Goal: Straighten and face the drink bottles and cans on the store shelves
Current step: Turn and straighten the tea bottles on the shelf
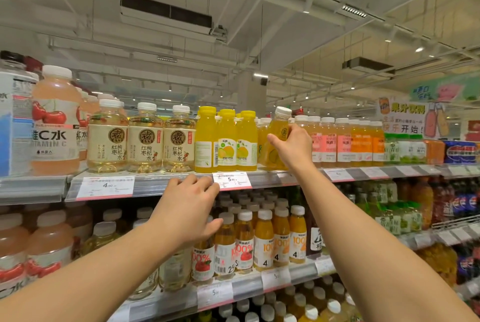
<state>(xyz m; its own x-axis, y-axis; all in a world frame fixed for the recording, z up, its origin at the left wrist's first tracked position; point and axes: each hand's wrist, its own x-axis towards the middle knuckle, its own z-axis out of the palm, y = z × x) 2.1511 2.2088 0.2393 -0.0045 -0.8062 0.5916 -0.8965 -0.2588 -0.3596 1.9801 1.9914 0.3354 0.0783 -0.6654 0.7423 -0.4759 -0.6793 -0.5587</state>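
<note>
Here, top shelf: four drink groups are counted in its nearer stretch.
Cherry vitamin C bottles: one is seen in full at the front; those behind cannot be counted.
Pale tea bottles: three are stood upright in the front row, brown round seals faced outward.
Yellow-capped juice bottles: three are counted upright; the left one is turned label away, the other two are faced forward.
White-capped yellow juice bottle: one is held on the top shelf just right of the yellow-capped three, its long axis tilted, cap leaned to the right, base near the shelf edge.
Right hand: it is wrapped round the tilted bottle's middle, thumb on the left side.
Left hand: nothing is held; fingers are relaxed, their tips at the shelf's price rail beside a white price tag.
Lower shelf: orange and apple juice bottles are stood upright in rows.
</note>
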